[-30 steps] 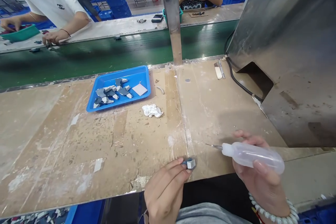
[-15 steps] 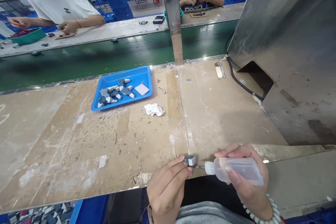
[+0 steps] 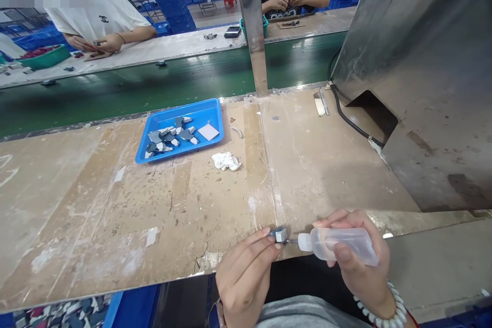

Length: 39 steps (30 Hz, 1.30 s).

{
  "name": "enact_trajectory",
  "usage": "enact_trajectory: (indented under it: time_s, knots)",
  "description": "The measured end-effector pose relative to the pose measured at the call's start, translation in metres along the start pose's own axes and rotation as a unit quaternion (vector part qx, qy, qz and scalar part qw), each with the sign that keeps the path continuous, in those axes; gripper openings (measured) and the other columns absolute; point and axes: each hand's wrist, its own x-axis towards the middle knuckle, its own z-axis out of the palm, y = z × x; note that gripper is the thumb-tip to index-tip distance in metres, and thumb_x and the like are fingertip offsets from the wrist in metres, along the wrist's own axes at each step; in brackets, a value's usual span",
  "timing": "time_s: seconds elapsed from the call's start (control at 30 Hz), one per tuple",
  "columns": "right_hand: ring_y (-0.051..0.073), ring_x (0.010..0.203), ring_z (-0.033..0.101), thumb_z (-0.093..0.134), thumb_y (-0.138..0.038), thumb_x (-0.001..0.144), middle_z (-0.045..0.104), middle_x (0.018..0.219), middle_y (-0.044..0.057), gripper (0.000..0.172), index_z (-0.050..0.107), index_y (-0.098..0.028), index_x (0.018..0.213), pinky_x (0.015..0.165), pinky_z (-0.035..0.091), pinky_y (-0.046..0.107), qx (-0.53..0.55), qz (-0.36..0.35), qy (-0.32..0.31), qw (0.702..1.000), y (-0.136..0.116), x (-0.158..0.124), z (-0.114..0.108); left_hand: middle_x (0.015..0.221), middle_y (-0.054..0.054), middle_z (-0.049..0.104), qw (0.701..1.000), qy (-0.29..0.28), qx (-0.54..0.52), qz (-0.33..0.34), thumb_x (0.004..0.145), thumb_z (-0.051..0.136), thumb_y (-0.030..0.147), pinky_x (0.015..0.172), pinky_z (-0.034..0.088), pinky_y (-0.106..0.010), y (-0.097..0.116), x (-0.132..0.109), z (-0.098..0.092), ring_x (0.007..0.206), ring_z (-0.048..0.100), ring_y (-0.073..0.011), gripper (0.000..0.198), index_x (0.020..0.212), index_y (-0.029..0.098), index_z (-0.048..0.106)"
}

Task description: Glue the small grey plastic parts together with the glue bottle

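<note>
At the front edge of the table, my left hand point(image 3: 248, 269) is closed on a small dark blue and light grey part point(image 3: 281, 236), pinched at the fingertips. My right hand point(image 3: 359, 259) grips a translucent squeeze bottle point(image 3: 342, 245) lying nearly level. The bottle's white cap point(image 3: 305, 242) carries a thin metal nozzle that points left, its tip touching or very close to the part; I cannot tell which. Farther back, a blue tray point(image 3: 209, 107) holds several similar dark and pale parts point(image 3: 169, 137) and a pale square piece point(image 3: 208, 132).
A crumpled white tissue point(image 3: 226, 161) lies before the tray. A green conveyor belt point(image 3: 172, 84) runs behind the table point(image 3: 315, 164), with a metal post point(image 3: 253, 31) rising there. A large metal housing point(image 3: 434, 102) stands at right. Two people sit across the belt.
The bottle has shifted slightly left, bringing its nozzle nearer the part. My left hand has barely moved. Across the belt, the person in white has brought both hands together.
</note>
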Motion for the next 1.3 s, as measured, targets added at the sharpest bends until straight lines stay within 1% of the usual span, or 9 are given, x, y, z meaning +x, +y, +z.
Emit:
enact_trajectory:
  time_s: [0.33, 0.43, 0.5, 0.57, 0.7, 0.87, 1.07, 1.17, 1.3]
  knots:
    - [0.026, 0.082, 0.071, 0.078, -0.039, 0.084, 0.07, 0.084, 0.007, 0.023, 0.061, -0.026, 0.093, 0.072, 0.063, 0.042, -0.001, -0.023, -0.016, 1.0, 0.001, 0.003, -0.002, 0.1, -0.004, 0.078, 1.0, 0.015, 0.016, 0.009, 0.086, 0.071, 0.004, 0.086, 0.067, -0.04, 0.0, 0.0, 0.002, 0.101, 0.076, -0.0257, 0.028, 0.108, 0.022, 0.073]
    - [0.019, 0.059, 0.066, 0.073, -0.042, 0.086, 0.071, 0.08, 0.006, 0.023, 0.059, -0.025, 0.091, 0.051, 0.059, 0.032, 0.04, -0.011, 0.013, 0.999, -0.001, 0.008, -0.004, 0.101, -0.004, 0.078, 0.998, 0.024, 0.047, 0.038, 0.084, 0.07, -0.002, 0.085, 0.067, -0.038, -0.001, -0.001, 0.0, 0.103, 0.075, -0.0252, 0.034, 0.11, 0.02, 0.073]
    - [0.011, 0.04, 0.053, 0.068, -0.043, 0.088, 0.071, 0.079, 0.004, 0.021, 0.058, -0.024, 0.09, 0.034, 0.046, 0.024, 0.094, 0.029, 0.039, 0.994, -0.005, 0.012, -0.004, 0.103, -0.007, 0.077, 0.994, 0.016, 0.079, 0.076, 0.083, 0.069, -0.006, 0.084, 0.066, -0.036, 0.0, -0.001, -0.002, 0.107, 0.073, -0.0255, 0.034, 0.11, 0.016, 0.073]
    - [0.007, 0.034, 0.045, 0.068, -0.043, 0.087, 0.07, 0.077, 0.002, 0.022, 0.057, -0.024, 0.089, 0.029, 0.036, 0.02, 0.134, 0.073, 0.062, 0.986, -0.009, 0.017, -0.004, 0.103, -0.009, 0.077, 0.99, 0.004, 0.102, 0.1, 0.083, 0.068, -0.008, 0.086, 0.064, -0.035, 0.001, 0.0, -0.005, 0.11, 0.071, -0.0256, 0.03, 0.106, 0.012, 0.074]
    - [0.007, 0.036, 0.049, 0.073, -0.042, 0.083, 0.072, 0.078, 0.002, 0.026, 0.058, -0.021, 0.085, 0.031, 0.039, 0.019, 0.152, 0.091, 0.075, 0.981, -0.014, 0.021, 0.0, 0.099, -0.007, 0.075, 0.995, -0.024, 0.064, 0.075, 0.083, 0.067, -0.007, 0.093, 0.061, -0.035, 0.006, 0.009, -0.012, 0.102, 0.072, -0.0205, 0.027, 0.099, 0.014, 0.073]
    - [0.008, 0.036, 0.053, 0.073, -0.039, 0.085, 0.075, 0.086, 0.003, 0.024, 0.057, -0.021, 0.09, 0.034, 0.043, 0.022, 0.141, 0.082, 0.051, 0.985, -0.005, 0.02, -0.002, 0.098, -0.007, 0.074, 0.995, -0.084, 0.041, 0.04, 0.088, 0.065, 0.001, 0.09, 0.059, -0.032, 0.012, 0.031, -0.021, 0.097, 0.07, -0.0185, 0.023, 0.105, 0.015, 0.07]
    - [0.008, 0.038, 0.054, 0.072, -0.039, 0.087, 0.075, 0.085, 0.002, 0.024, 0.056, -0.021, 0.091, 0.035, 0.043, 0.021, 0.135, 0.081, 0.056, 0.986, -0.005, 0.019, 0.0, 0.102, -0.007, 0.077, 0.97, -0.185, 0.115, 0.111, 0.096, 0.061, 0.013, 0.078, 0.062, -0.032, 0.016, 0.059, -0.029, 0.088, 0.074, -0.0198, 0.014, 0.106, 0.015, 0.071]
    - [0.008, 0.04, 0.055, 0.074, -0.038, 0.086, 0.074, 0.085, 0.002, 0.025, 0.057, -0.021, 0.091, 0.036, 0.045, 0.02, 0.136, 0.08, 0.06, 0.986, -0.009, 0.019, 0.003, 0.098, -0.006, 0.078, 0.959, -0.202, 0.137, 0.146, 0.098, 0.059, 0.017, 0.071, 0.063, -0.033, 0.018, 0.068, -0.031, 0.081, 0.076, -0.0208, 0.012, 0.101, 0.014, 0.071]
    - [0.007, 0.041, 0.056, 0.076, -0.038, 0.084, 0.075, 0.087, 0.002, 0.025, 0.058, -0.021, 0.09, 0.038, 0.048, 0.019, 0.131, 0.08, 0.057, 0.986, -0.008, 0.018, 0.004, 0.094, -0.004, 0.078, 0.959, -0.209, 0.135, 0.132, 0.1, 0.057, 0.021, 0.069, 0.063, -0.03, 0.021, 0.074, -0.031, 0.08, 0.077, -0.0191, 0.015, 0.097, 0.016, 0.071]
